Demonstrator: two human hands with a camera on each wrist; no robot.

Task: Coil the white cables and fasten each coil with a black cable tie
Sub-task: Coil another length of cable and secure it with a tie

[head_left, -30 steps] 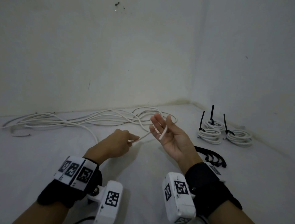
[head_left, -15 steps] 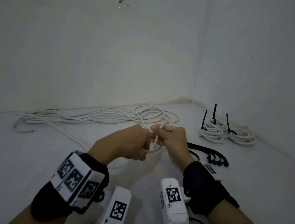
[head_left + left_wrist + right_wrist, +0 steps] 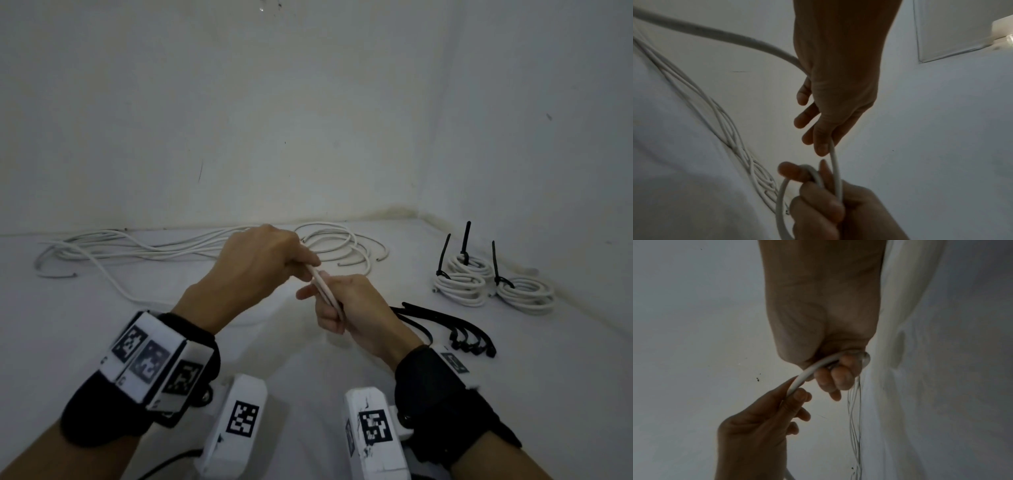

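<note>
Head view: my left hand is raised a little above and behind my right hand, both held over the white surface in front of me. My left thumb and forefinger pinch the white cable, back of the hand turned up, the other fingers loosely bent. My right hand is curled round the small loop of that cable, thumb pointing left. From the left wrist, the cable runs from my left fingertips down into the right fist. The loose cables lie along the far wall. Three tied coils sit to the right, and black cable ties lie just beside my right wrist.
</note>
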